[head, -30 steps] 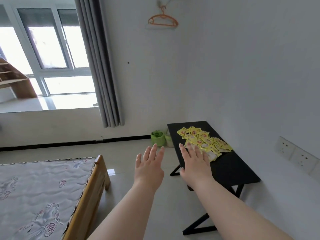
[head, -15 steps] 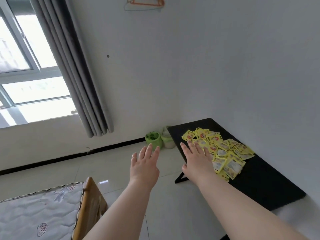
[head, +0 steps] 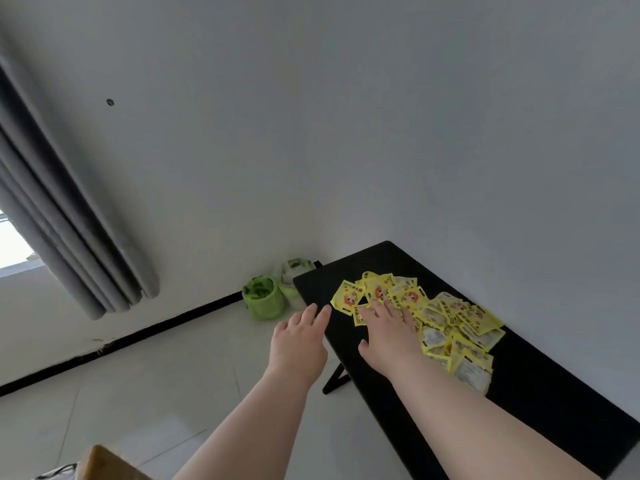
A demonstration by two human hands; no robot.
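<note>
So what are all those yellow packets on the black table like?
The yellow packets are small, flat, shiny sachets. Many of them lie in a loose, overlapping heap on the black table, close to the wall. Some show a round red-and-white picture face up, others a pale printed back. None stands up. The right hand reaches over the heap's left edge with straight fingers. Whether it touches them cannot be told.

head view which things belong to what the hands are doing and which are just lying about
In the job: yellow packets, black table under them, right hand over the pile, left hand near the table edge.
Lying about: green bags on the floor, grey curtain, wooden corner.
</note>
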